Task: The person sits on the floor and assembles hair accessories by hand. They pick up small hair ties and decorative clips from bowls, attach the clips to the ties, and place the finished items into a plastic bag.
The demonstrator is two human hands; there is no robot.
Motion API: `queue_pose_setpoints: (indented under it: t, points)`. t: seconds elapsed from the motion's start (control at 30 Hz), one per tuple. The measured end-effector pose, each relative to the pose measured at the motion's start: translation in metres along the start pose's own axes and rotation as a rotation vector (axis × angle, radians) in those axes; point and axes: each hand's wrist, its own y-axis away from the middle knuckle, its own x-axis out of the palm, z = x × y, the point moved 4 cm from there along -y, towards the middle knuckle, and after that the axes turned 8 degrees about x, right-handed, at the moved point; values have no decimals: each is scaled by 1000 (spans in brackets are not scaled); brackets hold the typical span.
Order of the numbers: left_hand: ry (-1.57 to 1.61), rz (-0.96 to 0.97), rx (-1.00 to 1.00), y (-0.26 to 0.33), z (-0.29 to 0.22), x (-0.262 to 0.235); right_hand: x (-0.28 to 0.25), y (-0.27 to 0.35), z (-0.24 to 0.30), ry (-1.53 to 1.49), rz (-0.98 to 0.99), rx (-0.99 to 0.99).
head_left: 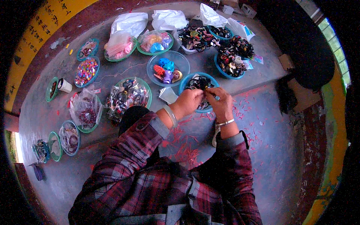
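Observation:
My left hand (188, 102) and my right hand (222, 103) meet above a blue bowl (186, 84) that holds dark hair bands and small black pieces. Both pinch a small dark item between the fingertips; its exact shape is too small to tell. Each wrist wears a bangle, and both sleeves are red plaid. Just beyond sits a clear blue bowl (152, 71) with bright blue, orange and purple clips.
Several green and blue bowls of beads, clips and bagged trinkets ring the grey concrete floor, such as a green bowl (147, 91) of packets and a bead bowl (86, 71). White plastic bags (129, 22) lie at the back. Red scraps (185, 152) litter the floor near me.

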Motion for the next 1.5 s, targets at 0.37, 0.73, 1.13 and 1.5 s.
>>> queue_pose_setpoints:
  t: [0.37, 0.73, 1.13, 1.5]
  points:
    - [279, -42, -2, -1, -3, -8, -10, 3, 17, 44, -96, -117]
    - [279, -20, -8, -1, 1, -2, -4, 7, 29, 340, -146, -337]
    - [-35, 52, 36, 1, -3, 1, 9, 13, 35, 648, -77, -438]
    - [200, -4, 35, 0, -10, -3, -1, 9, 33, 430, -194, -327]
